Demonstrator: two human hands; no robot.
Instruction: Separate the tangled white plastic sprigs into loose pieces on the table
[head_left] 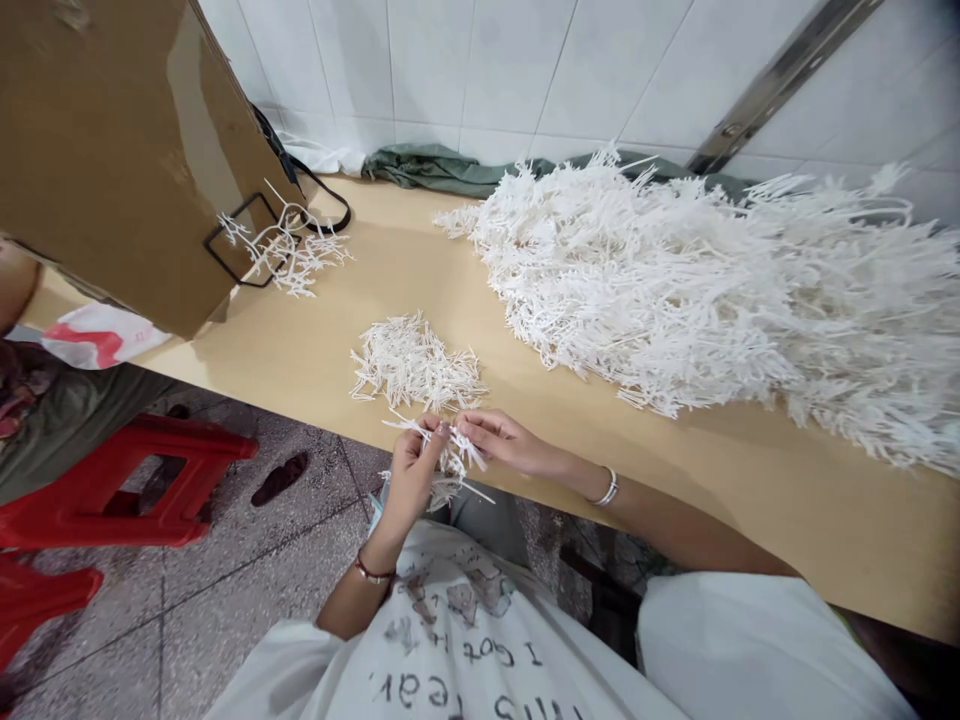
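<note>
My left hand point(412, 475) and my right hand point(499, 442) meet at the table's front edge, their fingertips pinching a small tangle of thin white plastic strands point(450, 455) between them. Just beyond my fingers lies a loose pile of the same white strands point(416, 365) on the light wooden table point(840, 520). A much larger white heap of strands point(675, 290) spreads to the right along the wall. Another small white cluster point(289, 250) rests by the cardboard at the left.
A brown cardboard sheet point(127, 150) leans over the table's left end beside a black wire frame point(240, 240). A green cloth point(442, 170) lines the tiled wall. Red plastic stools point(127, 480) stand on the floor at the left, near a seated person's knee point(60, 420).
</note>
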